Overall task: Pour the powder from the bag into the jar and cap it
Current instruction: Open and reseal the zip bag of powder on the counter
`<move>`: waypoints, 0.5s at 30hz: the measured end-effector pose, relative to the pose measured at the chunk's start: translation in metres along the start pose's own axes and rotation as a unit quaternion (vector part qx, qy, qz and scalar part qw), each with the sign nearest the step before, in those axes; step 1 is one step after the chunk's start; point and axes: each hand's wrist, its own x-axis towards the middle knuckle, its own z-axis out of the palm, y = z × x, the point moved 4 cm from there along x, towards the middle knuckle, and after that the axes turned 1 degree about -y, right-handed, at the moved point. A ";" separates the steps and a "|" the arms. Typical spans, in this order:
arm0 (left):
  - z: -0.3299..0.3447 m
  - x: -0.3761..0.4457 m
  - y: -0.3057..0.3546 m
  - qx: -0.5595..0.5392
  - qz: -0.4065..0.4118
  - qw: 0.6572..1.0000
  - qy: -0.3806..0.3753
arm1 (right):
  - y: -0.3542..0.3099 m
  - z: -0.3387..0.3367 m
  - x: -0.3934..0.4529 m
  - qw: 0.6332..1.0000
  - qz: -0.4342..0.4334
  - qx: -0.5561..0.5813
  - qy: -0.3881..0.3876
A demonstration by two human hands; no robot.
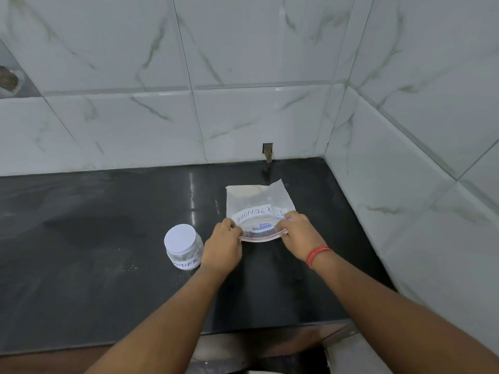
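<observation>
**Two hands parted the mouth of a milk powder bag on a dark counter**

A person's left hand (222,245) and right hand (297,236) each pinched one end of the zip mouth of a clear plastic bag (259,205), fingers clamped on the pink seal strip, which bowed open between them. A red thread band (317,255) circled the right wrist. The bag, labelled "MILK POWDER", lay flat on the counter, its closed end pointing toward the far wall, a little pale powder gathered there. Just left of the left hand stood a clear jar (185,256), its white lid (180,238) on. The black stone counter (94,225) was glossy and smudged, ending at right in a corner of white, grey-veined wall tiles (256,63).
</observation>
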 end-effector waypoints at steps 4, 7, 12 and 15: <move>-0.004 -0.005 0.000 -0.018 0.007 1.000 0.023 | -0.004 -0.001 -0.011 0.997 0.043 0.044 0.055; -0.011 -0.007 0.000 -0.046 0.016 0.997 0.061 | -0.013 0.002 -0.017 0.993 0.051 0.073 0.076; -0.022 -0.012 -0.013 -0.077 0.033 0.987 0.135 | -0.037 0.003 -0.012 0.992 0.040 0.094 0.079; -0.033 -0.019 -0.028 -0.093 0.031 0.980 0.175 | -0.057 0.005 -0.003 0.991 0.025 0.109 0.079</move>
